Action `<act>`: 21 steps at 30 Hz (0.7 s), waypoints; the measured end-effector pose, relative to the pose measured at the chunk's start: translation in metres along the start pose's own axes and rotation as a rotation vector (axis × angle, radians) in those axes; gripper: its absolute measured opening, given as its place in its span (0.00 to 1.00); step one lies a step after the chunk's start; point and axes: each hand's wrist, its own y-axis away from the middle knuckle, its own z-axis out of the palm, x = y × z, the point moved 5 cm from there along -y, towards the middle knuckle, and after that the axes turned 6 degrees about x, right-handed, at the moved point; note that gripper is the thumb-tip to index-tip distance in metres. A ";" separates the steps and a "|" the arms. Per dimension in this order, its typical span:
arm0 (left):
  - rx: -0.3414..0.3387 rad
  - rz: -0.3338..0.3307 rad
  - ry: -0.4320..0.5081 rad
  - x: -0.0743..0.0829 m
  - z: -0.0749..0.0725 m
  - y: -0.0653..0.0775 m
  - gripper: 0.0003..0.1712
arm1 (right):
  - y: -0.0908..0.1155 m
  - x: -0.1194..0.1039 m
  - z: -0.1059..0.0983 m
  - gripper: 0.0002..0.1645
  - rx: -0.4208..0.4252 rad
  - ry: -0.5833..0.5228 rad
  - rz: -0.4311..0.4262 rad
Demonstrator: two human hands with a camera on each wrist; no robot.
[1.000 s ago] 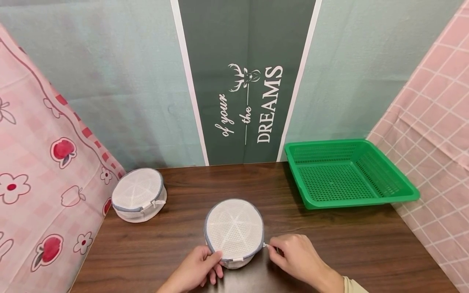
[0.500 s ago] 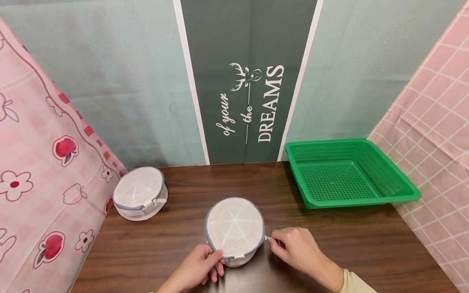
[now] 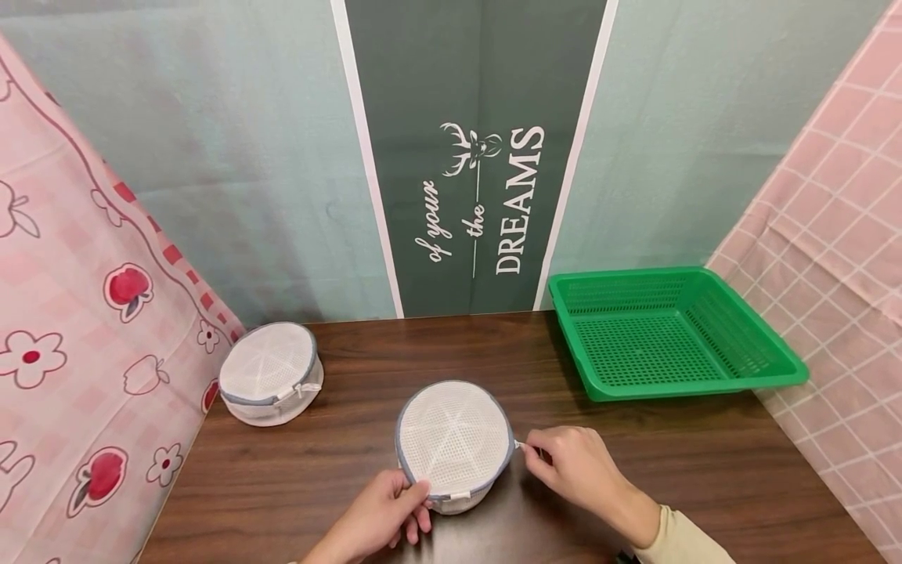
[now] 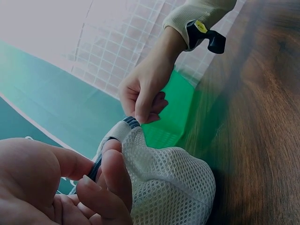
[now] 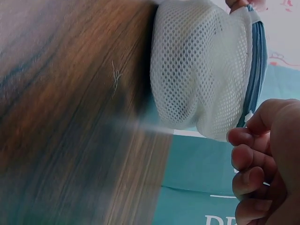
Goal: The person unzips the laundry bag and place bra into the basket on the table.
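A round white mesh laundry bag (image 3: 454,439) with a blue-grey zipper around its top edge stands at the front middle of the table. My left hand (image 3: 387,505) pinches its front-left rim, thumb on top and fingers beneath. In the left wrist view, the blue zipper edge passes between thumb and fingers of the left hand (image 4: 89,183). At the bag's right side, my right hand (image 3: 574,462) pinches the small white zipper pull (image 3: 520,445). The right wrist view has the right hand (image 5: 262,164) close at the zipper band (image 5: 255,65), fingers curled.
A second round mesh bag (image 3: 271,372) sits at the back left, beside the pink patterned cloth (image 3: 106,376). A green plastic basket (image 3: 676,345) stands at the back right, near the pink checked cloth. The brown wooden table (image 3: 338,446) ends at a green backdrop.
My right hand has moved away from me along the bag's right edge, drawing the zipper pull with it. The left hand keeps its grip at the front-left rim.
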 end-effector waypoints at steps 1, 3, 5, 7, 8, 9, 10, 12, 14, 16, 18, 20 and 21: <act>-0.001 0.000 0.000 0.000 0.000 0.000 0.17 | 0.000 0.001 0.000 0.20 0.000 0.001 0.001; 0.000 0.000 0.000 0.000 0.000 0.000 0.17 | -0.001 0.002 0.000 0.21 -0.001 0.004 0.002; 0.001 0.000 0.000 0.000 0.000 0.000 0.17 | -0.002 0.003 0.001 0.21 -0.001 0.003 0.003; 0.004 0.001 -0.005 0.000 0.000 0.000 0.17 | -0.003 0.005 0.002 0.21 0.004 0.004 0.004; 0.006 0.001 -0.008 0.000 0.000 0.000 0.17 | -0.004 0.006 0.002 0.21 0.005 0.004 0.006; 0.007 0.000 -0.013 0.000 0.000 0.000 0.17 | -0.004 0.007 0.003 0.21 0.008 0.005 0.008; 0.007 0.001 -0.017 -0.001 0.000 0.000 0.17 | -0.005 0.007 0.004 0.21 0.009 0.008 0.009; 0.006 0.001 -0.026 -0.001 0.000 0.000 0.17 | -0.005 0.009 0.005 0.22 0.010 0.007 0.011; 0.003 -0.002 -0.031 -0.001 0.000 0.000 0.17 | -0.005 0.011 0.007 0.22 0.003 0.004 0.013; 0.000 0.000 -0.035 -0.001 0.000 0.000 0.17 | -0.006 0.013 0.009 0.21 -0.006 0.002 0.017; -0.003 0.001 -0.039 -0.001 0.001 0.000 0.17 | -0.007 0.015 0.012 0.21 -0.016 0.004 0.020; -0.006 0.004 -0.041 -0.002 0.001 0.000 0.17 | -0.007 0.018 0.014 0.22 -0.022 0.008 0.024; -0.008 0.006 -0.042 -0.002 0.002 0.000 0.17 | -0.007 0.019 0.015 0.22 -0.025 0.009 0.026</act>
